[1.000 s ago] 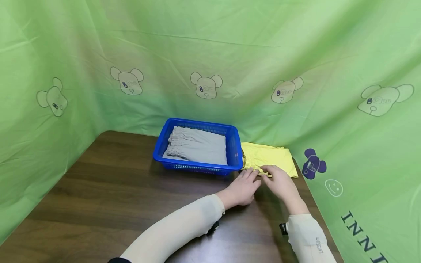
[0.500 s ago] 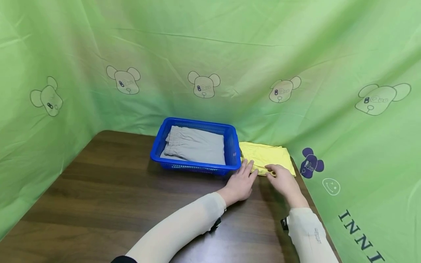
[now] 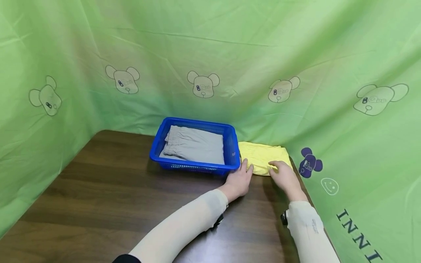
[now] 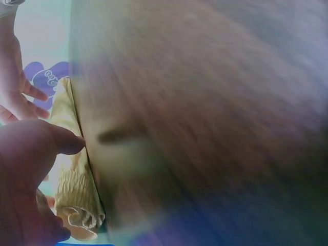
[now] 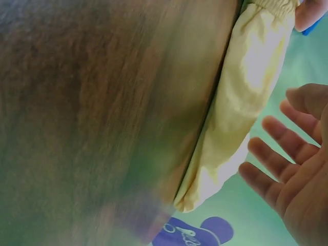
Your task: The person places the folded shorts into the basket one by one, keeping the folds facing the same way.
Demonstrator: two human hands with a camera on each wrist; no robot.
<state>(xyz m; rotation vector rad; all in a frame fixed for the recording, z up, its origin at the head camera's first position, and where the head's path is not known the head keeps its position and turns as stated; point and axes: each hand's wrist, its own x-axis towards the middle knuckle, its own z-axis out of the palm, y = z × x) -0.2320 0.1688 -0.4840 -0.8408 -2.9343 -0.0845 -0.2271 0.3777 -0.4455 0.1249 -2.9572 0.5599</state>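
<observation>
Folded yellow pants (image 3: 263, 155) with an elastic waistband lie on the table against the right side of a blue basket (image 3: 197, 165). My left hand (image 3: 237, 180) reaches to their waistband end beside the basket's corner, fingers extended onto the cloth. Over the front edge of the pants hovers my right hand (image 3: 285, 178), its fingers loosely bent. In the right wrist view, that hand (image 5: 300, 169) has spread fingers and grips nothing. The left wrist view shows the rolled waistband of the pants (image 4: 77, 200) next to my left hand (image 4: 25, 164). Folded grey pants (image 3: 197, 144) lie inside the basket.
The brown wooden table (image 3: 131, 204) extends to the left and in front. A green curtain (image 3: 210, 44) with printed bear heads hangs behind it and along both sides, close to the yellow pants on the right.
My left hand has slid slightly left, toward the basket's corner. My right hand has shifted a little right along the pants. The two hands are farther apart, and the head view has shifted slightly.
</observation>
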